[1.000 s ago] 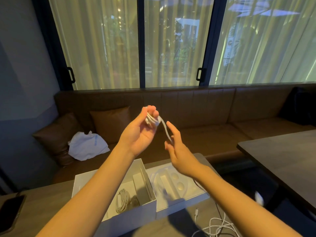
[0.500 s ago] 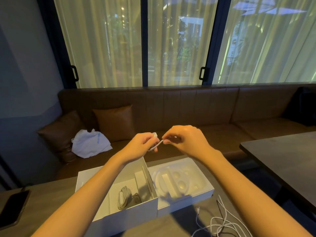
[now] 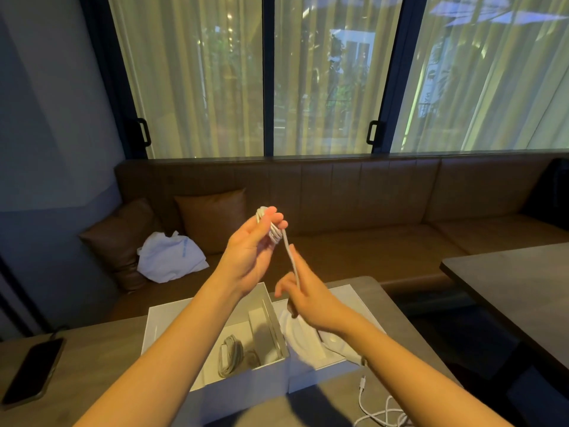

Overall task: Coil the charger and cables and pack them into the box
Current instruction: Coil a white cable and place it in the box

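Black phone (image 3: 32,369) lies flat at the near left of the grey table (image 3: 92,359), a dark lead running from its far end. Beyond it, on the brown leather bench (image 3: 354,195), a white plastic bag (image 3: 171,257) slumps against two brown cushions (image 3: 212,217).

White box (image 3: 184,318) sits open at table centre. One coiled white cable (image 3: 229,355) lies in its near compartment, beside an upright white divider (image 3: 264,328). Left forearm crosses over the box and hides part of its left side.

Left hand (image 3: 251,251) raised above the box, palm toward the camera, fingers curled shut around a small bundle of white cable loops (image 3: 272,231). A single strand leaves the bundle and runs down to the right hand (image 3: 311,298).

Right hand is lower, just right of the left; thumb and forefinger pinch the strand, other fingers loosely spread. It blocks much of the white moulded tray (image 3: 308,343), which sits touching the box's right side.

Near right, a loose white cable (image 3: 381,411) lies tangled on the table, its connector end pointing toward the tray. Right forearm covers part of it. A second dark table (image 3: 517,282) stands at far right, well apart.
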A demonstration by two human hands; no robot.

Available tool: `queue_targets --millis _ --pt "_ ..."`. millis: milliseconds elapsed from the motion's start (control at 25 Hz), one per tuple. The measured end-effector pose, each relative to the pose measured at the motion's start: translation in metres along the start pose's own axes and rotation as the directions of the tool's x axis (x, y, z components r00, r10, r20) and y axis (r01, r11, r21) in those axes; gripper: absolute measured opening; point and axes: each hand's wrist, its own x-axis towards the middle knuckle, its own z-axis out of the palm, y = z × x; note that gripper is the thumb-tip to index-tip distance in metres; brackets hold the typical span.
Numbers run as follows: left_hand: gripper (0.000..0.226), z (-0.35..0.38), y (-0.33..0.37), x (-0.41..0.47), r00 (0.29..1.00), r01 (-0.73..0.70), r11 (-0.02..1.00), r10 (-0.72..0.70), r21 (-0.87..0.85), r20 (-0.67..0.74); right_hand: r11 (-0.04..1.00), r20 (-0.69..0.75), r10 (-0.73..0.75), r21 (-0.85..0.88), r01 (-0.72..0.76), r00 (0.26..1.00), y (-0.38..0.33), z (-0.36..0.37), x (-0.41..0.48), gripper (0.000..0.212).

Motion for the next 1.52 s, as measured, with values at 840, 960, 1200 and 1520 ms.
queue_targets --millis 840,960,1200,1520 --pt "0.033 -0.045 -0.003 -0.033 0.901 0.270 0.900 -0.361 0.342 0.240 0.966 -0.350 -0.070 -0.257 -0.024 0.934 0.007 -0.024 0.043 0.025" --pt "0.038 -0.047 0.004 -0.033 0.927 0.342 0.940 -0.336 -0.007 0.165 0.957 -0.460 -0.003 -0.259 -0.131 0.888 0.019 -0.028 0.048 0.025" --pt "0.043 -0.033 0.008 -0.037 0.948 0.315 0.899 -0.311 -0.303 0.062 0.972 -0.531 0.090 -0.139 -0.191 0.843 0.024 -0.019 0.049 0.024" --pt "0.036 -0.026 0.006 -0.032 0.955 0.153 0.913 -0.235 -0.378 -0.181 0.988 -0.215 0.091 0.143 -0.061 0.972 0.002 -0.019 0.032 0.023"
